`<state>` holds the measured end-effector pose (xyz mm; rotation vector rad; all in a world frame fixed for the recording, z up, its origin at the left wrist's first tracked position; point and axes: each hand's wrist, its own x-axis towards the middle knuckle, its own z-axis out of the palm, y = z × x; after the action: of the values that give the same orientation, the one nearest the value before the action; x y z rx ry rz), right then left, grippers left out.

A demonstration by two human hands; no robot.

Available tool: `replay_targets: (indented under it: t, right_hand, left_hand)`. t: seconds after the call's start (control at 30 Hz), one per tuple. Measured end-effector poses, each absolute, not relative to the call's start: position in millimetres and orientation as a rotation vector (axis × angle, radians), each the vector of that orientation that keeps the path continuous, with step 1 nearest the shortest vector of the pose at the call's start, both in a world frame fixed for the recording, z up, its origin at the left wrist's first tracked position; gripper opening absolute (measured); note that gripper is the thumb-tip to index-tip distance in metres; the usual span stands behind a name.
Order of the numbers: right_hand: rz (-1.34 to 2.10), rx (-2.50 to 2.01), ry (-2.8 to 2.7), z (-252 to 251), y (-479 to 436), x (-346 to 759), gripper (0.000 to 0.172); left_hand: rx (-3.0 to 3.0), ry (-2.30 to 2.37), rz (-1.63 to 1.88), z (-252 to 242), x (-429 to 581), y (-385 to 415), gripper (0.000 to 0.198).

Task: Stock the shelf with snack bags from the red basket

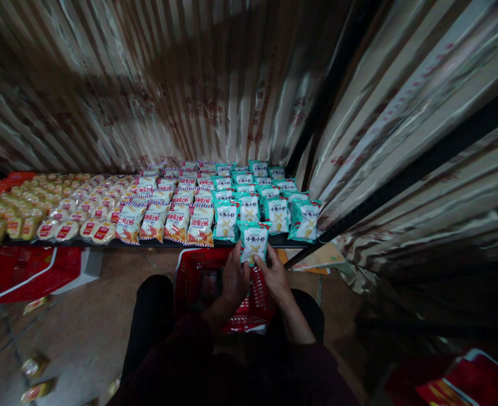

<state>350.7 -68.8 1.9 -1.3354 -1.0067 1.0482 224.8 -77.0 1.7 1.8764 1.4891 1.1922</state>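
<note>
Between both hands I hold a teal and white snack bag (pixel 255 239) upright, its printed front facing me. My left hand (pixel 235 279) grips its left side, and my right hand (pixel 273 275) presses a thumb on its lower front. Just beneath is a red plastic basket (pixel 183 282) between my knees, with a few packs dimly visible inside. Beyond the held bag, rows of matching teal bags (pixel 249 206) stand on a dark shelf (pixel 147 243). To their left are rows of white and orange snack bags (pixel 176 220).
Farther left on the shelf sit round white packs (pixel 98 228) and small yellow packs (pixel 16 223). A red bag (pixel 24 270) lies at the left below the shelf. Loose packs (pixel 37 389) are scattered on the tiled floor. A black post (pixel 401 163) slants at the right, before pleated sheeting (pixel 232 96).
</note>
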Motion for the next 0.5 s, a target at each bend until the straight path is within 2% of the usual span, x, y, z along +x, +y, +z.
replay_targets:
  t: [0.3, 0.5]
  right_hand:
    - [0.903, -1.394, -1.113, 8, -43, 354, 0.069]
    - [0.572, -1.534, -1.302, 10, -37, 356, 0.059]
  left_hand:
    - [1.854, 1.499, 1.173, 16, 234, -51, 0.059]
    - [1.896, 1.495, 1.207, 18, 239, -38, 0.060]
